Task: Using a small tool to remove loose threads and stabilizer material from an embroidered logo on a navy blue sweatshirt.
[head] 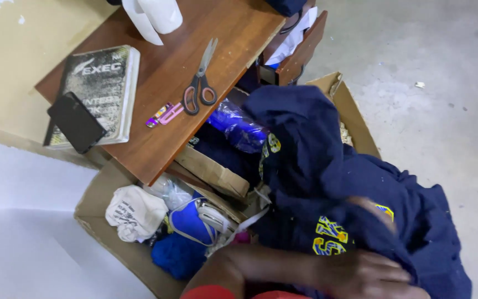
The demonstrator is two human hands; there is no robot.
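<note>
While the navy hoodie (327,182) lies draped over the cardboard box (355,119) beside the wooden desk (167,72), the left hand (369,274) grips its fabric; right hand unseen. Gathering step, judged; next calls for a firm lift.

Soft matt navy cloth garment (327,166), smooth wooden table (233,27), rough cardboard box (98,216), metal scissors (200,77).
</note>
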